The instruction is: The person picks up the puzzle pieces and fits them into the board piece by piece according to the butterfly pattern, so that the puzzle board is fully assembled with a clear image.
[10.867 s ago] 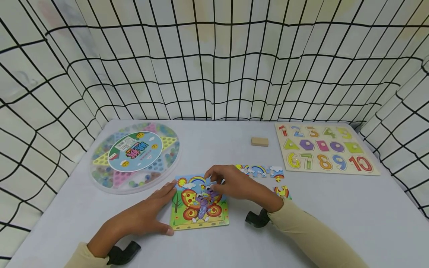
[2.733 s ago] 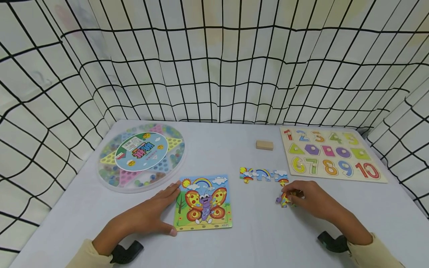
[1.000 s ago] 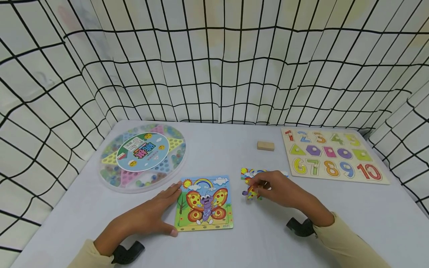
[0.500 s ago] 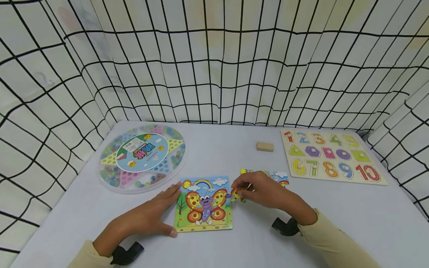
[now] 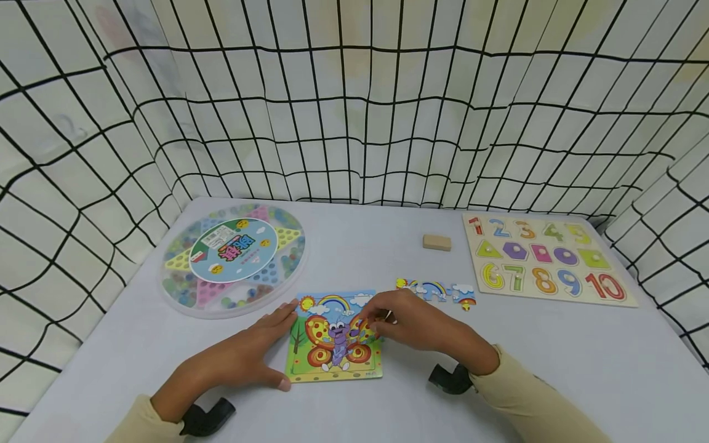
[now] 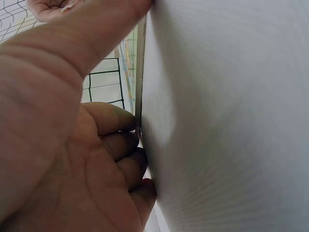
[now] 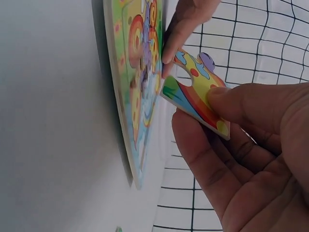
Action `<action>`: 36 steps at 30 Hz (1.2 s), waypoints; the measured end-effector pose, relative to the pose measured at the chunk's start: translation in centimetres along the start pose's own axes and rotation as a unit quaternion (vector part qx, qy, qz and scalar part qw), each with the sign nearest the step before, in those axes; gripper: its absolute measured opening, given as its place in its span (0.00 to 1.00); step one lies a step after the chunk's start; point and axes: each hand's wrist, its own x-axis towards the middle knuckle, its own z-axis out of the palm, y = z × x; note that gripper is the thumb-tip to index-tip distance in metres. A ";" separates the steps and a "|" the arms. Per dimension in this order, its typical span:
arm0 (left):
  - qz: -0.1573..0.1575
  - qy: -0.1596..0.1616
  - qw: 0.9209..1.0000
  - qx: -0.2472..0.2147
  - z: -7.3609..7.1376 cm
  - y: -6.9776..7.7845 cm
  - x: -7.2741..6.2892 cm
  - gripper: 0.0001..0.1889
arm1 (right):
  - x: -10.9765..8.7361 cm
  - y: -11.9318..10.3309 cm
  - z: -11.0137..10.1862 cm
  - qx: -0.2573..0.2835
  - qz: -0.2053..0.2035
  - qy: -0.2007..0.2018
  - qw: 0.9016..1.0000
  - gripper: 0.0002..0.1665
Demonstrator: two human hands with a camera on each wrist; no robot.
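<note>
The right hand [image 5: 410, 320] pinches a puzzle piece [image 7: 197, 89] over the board [image 5: 334, 338], toward three o'clock. The left hand [image 5: 252, 357] (fingers relaxed) touches its nine-o'clock edge.

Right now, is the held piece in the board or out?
Out: the right hand pinches the piece, its edge exposed, not set in the board.

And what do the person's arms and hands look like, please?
The left sleeve and right sleeve are beige and long. The left wrist device and right wrist device are black and elbow-shaped, with no cable visible. The left hand and right hand are bare, without gloves.
</note>
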 end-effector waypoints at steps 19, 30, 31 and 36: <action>0.005 -0.004 1.000 -0.002 0.0 -0.2 0.0 0.60 | 1.5 0.3 2.2 -0.043 0.022 0.054 0.997 0.09; 0.008 -0.001 1.000 -0.007 0.0 -0.2 -0.1 0.61 | 1.9 0.2 2.7 -0.073 0.046 0.045 0.995 0.11; 0.008 -0.001 1.000 -0.006 0.0 -0.2 -0.1 0.61 | 1.8 0.2 2.8 -0.082 0.046 0.044 0.995 0.11; 0.011 0.000 1.000 -0.004 0.0 -0.2 0.0 0.61 | 1.8 0.5 2.9 -0.119 0.045 0.036 0.991 0.12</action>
